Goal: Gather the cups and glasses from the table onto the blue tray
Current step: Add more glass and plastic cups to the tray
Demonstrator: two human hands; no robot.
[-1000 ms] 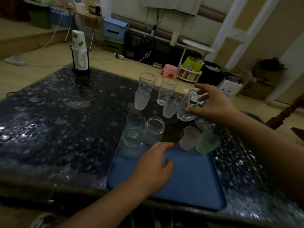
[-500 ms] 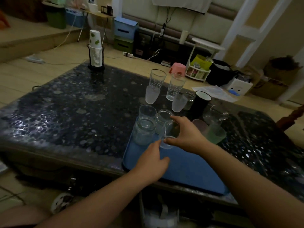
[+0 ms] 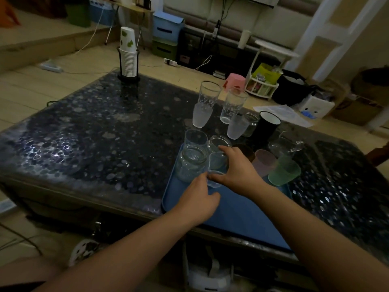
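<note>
On the near right part of the dark speckled counter (image 3: 84, 131) lies the blue tray (image 3: 237, 209), its near edge partly hidden by both forearms. Right hand (image 3: 237, 171) grips a small clear glass (image 3: 217, 165) from the side, thumb and fingers curled round it; the base sits low over the tray, but contact cannot be confirmed. Left hand (image 3: 197, 197) rests on the tray just beside that glass, fingers loosely bent, holding nothing; whether a fingertip touches the glass is unclear. Two clear jars (image 3: 191, 163) and a tumbler (image 3: 195, 138) stand at the tray's far left corner. A pink cup (image 3: 264, 160) and green cup (image 3: 284, 170) sit at the far right edge, bases obscured. Beyond, on the counter: two tall glasses (image 3: 209, 93), two frosted cups (image 3: 202, 115), a black mug (image 3: 267, 126), and a clear pitcher (image 3: 283, 145), hard to make out in the dim light. A paper cup stack (image 3: 128, 53) occupies the far corner.
</note>
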